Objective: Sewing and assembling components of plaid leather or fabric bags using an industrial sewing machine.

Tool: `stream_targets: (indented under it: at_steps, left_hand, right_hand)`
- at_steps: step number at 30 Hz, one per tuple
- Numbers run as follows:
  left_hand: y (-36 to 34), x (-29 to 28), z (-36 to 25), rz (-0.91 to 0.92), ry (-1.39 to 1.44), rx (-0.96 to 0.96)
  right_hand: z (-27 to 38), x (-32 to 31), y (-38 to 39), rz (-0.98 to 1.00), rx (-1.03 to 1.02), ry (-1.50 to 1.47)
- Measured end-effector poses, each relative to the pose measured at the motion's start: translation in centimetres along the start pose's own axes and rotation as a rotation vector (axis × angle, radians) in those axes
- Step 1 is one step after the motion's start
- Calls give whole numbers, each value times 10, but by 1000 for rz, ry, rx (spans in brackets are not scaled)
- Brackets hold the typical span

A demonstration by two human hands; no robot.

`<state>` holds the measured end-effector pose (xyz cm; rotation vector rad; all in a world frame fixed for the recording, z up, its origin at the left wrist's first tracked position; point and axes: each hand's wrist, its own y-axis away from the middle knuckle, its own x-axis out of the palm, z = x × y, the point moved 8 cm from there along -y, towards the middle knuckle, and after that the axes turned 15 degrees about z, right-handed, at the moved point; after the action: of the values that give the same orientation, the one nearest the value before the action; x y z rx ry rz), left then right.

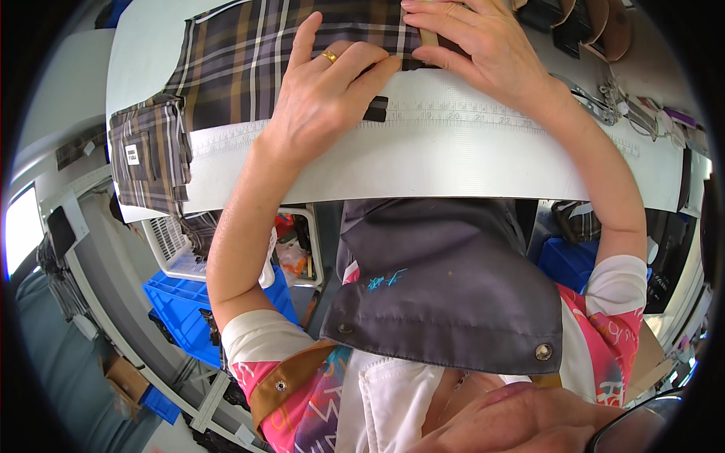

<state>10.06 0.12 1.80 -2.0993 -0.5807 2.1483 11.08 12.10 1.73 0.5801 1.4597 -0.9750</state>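
Atop the white surface (453, 170) lay the plaid cloth (234, 68), its near edge pinched by the left hand (321, 98), while the right hand (483, 49) rested on it, thumb apart from fingers, astride a tan strip (429, 38). The step looked like lining up that edge; the next move probably called for keeping it flat, clear of the folded piece (147, 155) at left.

plaid fabric (226, 68): matt cloth | tabletop (453, 170): smooth | ring (329, 57): glossy metal
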Motion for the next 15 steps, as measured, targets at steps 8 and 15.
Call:
stream_targets:
  at_steps: [8, 15]
  left_hand:
    - [29, -8, 17, 100, 440, -167]
    - [38, -24, 9, 109, 373, -213]
  right_hand:
    - [3, -4, 1, 34, 58, -41]
    - [3, -3, 1, 39, 51, -37]
